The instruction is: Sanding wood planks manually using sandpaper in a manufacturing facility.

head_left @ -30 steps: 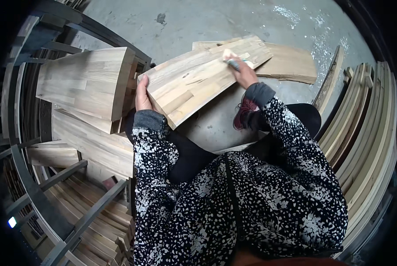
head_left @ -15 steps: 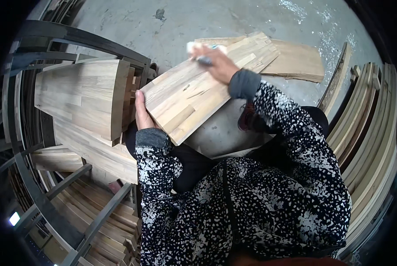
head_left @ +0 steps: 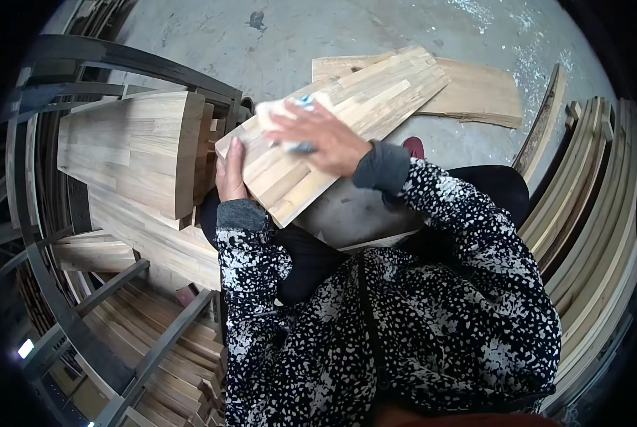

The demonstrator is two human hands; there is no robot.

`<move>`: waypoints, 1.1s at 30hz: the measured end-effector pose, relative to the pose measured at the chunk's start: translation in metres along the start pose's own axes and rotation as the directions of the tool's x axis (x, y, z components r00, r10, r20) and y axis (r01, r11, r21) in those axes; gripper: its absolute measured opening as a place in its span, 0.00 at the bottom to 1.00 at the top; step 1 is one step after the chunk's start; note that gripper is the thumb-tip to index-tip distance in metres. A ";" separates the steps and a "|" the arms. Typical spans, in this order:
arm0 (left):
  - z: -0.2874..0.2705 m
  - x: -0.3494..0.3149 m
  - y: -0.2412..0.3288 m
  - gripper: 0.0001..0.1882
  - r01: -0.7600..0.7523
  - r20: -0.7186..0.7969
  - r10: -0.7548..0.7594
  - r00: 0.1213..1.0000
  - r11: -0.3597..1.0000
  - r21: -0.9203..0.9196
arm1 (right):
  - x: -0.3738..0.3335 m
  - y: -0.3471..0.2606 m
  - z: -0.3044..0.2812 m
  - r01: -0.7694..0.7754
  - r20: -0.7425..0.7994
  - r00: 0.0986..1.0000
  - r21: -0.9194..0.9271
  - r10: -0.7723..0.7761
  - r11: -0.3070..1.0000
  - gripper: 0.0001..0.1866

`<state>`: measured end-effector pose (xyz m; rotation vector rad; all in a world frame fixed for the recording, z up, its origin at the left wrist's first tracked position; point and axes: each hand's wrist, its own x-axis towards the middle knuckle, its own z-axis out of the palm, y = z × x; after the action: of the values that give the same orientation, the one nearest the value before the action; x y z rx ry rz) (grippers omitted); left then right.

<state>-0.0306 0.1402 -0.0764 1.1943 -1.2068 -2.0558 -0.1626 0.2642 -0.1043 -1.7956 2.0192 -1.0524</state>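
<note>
Left hand (head_left: 231,174) grips the wood panel (head_left: 386,96) at its near-left end; right hand (head_left: 323,141), blurred, holds a whitish pad (head_left: 270,116) against its face. Panel's far end overlaps another board (head_left: 478,91) on the floor (head_left: 318,28); contact unclear.

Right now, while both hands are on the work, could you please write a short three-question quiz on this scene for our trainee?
1. Which hand grips the nearer end of the laminated wood board?
2. What does the right hand hold against it?
a) a hammer
b) a whitish wad
c) a handsaw
3. Fill in the colour: the shoe showing beyond the grey right cuff is ____.
Key: 1. the left hand; 2. b; 3. red.
</note>
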 end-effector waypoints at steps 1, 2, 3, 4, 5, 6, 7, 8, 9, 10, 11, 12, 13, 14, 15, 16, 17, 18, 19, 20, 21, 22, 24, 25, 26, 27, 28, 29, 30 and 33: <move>-0.003 -0.002 0.001 0.27 -0.003 -0.004 0.003 1.000 1.000 -0.004 | -0.006 0.021 -0.004 -0.141 -0.034 0.989 0.036 0.142 0.989 0.19; -0.007 -0.003 0.003 0.26 -0.014 0.014 0.015 1.000 1.000 -0.010 | -0.017 0.049 -0.011 -0.277 -0.062 0.957 0.074 0.282 0.958 0.19; -0.002 -0.003 0.005 0.25 -0.021 0.055 0.022 0.998 1.000 -0.019 | -0.042 0.101 -0.018 -0.391 -0.108 0.910 0.102 0.401 0.915 0.18; 0.000 -0.004 0.005 0.24 -0.027 0.088 0.029 0.996 0.999 -0.026 | -0.053 0.120 -0.026 -0.493 -0.145 0.847 0.142 0.511 0.858 0.17; 0.004 -0.007 0.004 0.24 -0.025 0.104 0.028 0.994 0.999 -0.031 | -0.066 0.130 -0.022 -0.499 -0.156 0.843 0.133 0.515 0.857 0.17; 0.005 -0.012 0.005 0.25 -0.055 0.122 0.058 0.991 0.998 -0.022 | -0.071 0.116 -0.020 -0.483 -0.205 0.843 0.119 0.498 0.867 0.18; 0.007 -0.017 0.006 0.25 -0.086 0.143 0.087 0.986 0.996 -0.013 | -0.078 0.100 -0.014 -0.470 -0.255 0.839 0.104 0.480 0.876 0.19; 0.010 -0.021 0.008 0.25 -0.116 0.167 0.115 0.979 0.993 -0.002 | -0.085 0.083 -0.008 -0.458 -0.306 0.832 0.089 0.462 0.884 0.20; 0.009 -0.026 0.014 0.25 -0.120 0.173 0.118 0.978 0.993 0.001 | -0.081 0.044 -0.005 -0.317 -0.264 0.911 0.048 0.318 0.947 0.21; 0.014 -0.026 0.016 0.26 -0.107 0.193 0.107 0.975 0.994 -0.009 | -0.080 0.004 -0.005 -0.188 -0.219 0.959 -0.003 0.183 0.982 0.22; 0.020 -0.029 0.022 0.27 -0.101 0.209 0.101 0.973 0.995 -0.010 | -0.080 -0.027 0.000 -0.051 -0.216 0.975 -0.019 0.046 0.999 0.23; 0.026 -0.034 0.028 0.29 -0.096 0.223 0.096 0.970 0.995 -0.008 | -0.081 -0.048 0.001 0.087 -0.210 0.973 -0.035 -0.093 0.996 0.23; 0.033 -0.040 0.035 0.29 -0.102 0.237 0.100 0.966 0.995 -0.001 | -0.079 -0.055 -0.006 0.083 -0.225 0.970 -0.041 -0.090 0.996 0.23; 0.038 -0.046 0.044 0.30 -0.160 0.266 0.140 0.954 0.986 0.055 | -0.077 -0.063 -0.014 0.084 -0.259 0.963 0.001 -0.081 0.996 0.23; 0.044 -0.053 0.053 0.30 -0.221 0.296 0.180 0.938 0.969 0.111 | -0.076 -0.068 -0.021 0.089 -0.293 0.953 0.045 -0.072 0.995 0.22; 0.051 -0.058 0.059 0.31 -0.277 0.339 0.210 0.917 0.947 0.162 | -0.079 -0.069 -0.026 0.085 -0.330 0.942 0.083 -0.053 0.993 0.22; 0.055 -0.062 0.065 0.31 -0.282 0.361 0.204 0.910 0.943 0.175 | -0.085 -0.057 -0.026 0.074 -0.353 0.935 0.080 -0.041 0.994 0.22; 0.057 -0.064 0.073 0.32 -0.289 0.381 0.192 0.905 0.933 0.215 | -0.094 -0.031 -0.023 -0.014 -0.457 0.887 0.113 0.064 0.994 0.21; 0.060 -0.065 0.081 0.33 -0.300 0.398 0.181 0.899 0.918 0.259 | -0.103 0.000 -0.019 -0.092 -0.553 0.816 0.160 0.166 0.983 0.21; 0.063 -0.068 0.090 0.33 -0.317 0.413 0.177 0.893 0.899 0.301 | -0.113 0.037 -0.013 -0.146 -0.619 0.747 0.205 0.243 0.968 0.20; 0.065 -0.069 0.095 0.33 -0.330 0.435 0.173 0.884 0.889 0.317 | -0.118 0.058 -0.014 -0.199 -0.675 0.664 0.255 0.322 0.946 0.20; 0.065 -0.067 0.097 0.34 -0.311 0.401 0.162 0.901 0.887 0.341 | -0.122 0.071 -0.007 -0.201 -0.694 0.640 0.262 0.329 0.944 0.20; 0.063 -0.063 0.098 0.35 -0.266 0.319 0.143 0.937 0.884 0.384 | -0.122 0.083 -0.001 -0.334 -0.680 0.510 0.407 0.526 0.850 0.20; 0.068 -0.064 0.098 0.35 -0.274 0.338 0.138 0.931 0.877 0.395 | -0.122 0.090 -0.002 -0.391 -0.661 0.433 0.475 0.613 0.788 0.20; 0.069 -0.071 0.101 0.35 -0.306 0.357 0.154 0.921 0.854 0.421 | -0.113 0.064 -0.011 -0.307 -0.667 0.546 0.403 0.507 0.862 0.21; 0.069 -0.078 0.104 0.35 -0.337 0.375 0.169 0.912 0.830 0.445 | -0.103 0.031 -0.015 -0.210 -0.660 0.645 0.331 0.385 0.920 0.21; 0.071 -0.086 0.109 0.36 -0.372 0.396 0.189 0.899 0.806 0.460 | -0.096 -0.004 -0.024 -0.091 -0.634 0.733 0.270 0.248 0.959 0.22; 0.073 -0.091 0.113 0.36 -0.373 0.400 0.184 0.898 0.801 0.469 | -0.089 -0.026 -0.030 0.035 -0.595 0.797 0.216 0.103 0.976 0.22; 0.074 -0.095 0.119 0.36 -0.405 0.426 0.188 0.885 0.763 0.504 | -0.084 -0.027 -0.035 0.034 -0.600 0.793 0.222 0.109 0.974 0.22; 0.081 -0.094 0.137 0.36 -0.478 0.491 0.185 0.852 0.658 0.582 | -0.069 -0.018 -0.046 0.148 -0.626 0.777 0.082 -0.065 0.986 0.23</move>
<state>-0.0560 0.1775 0.1024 0.7177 -2.3503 -1.6129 -0.1619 0.3452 -0.0788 -1.6440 2.1162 -1.9819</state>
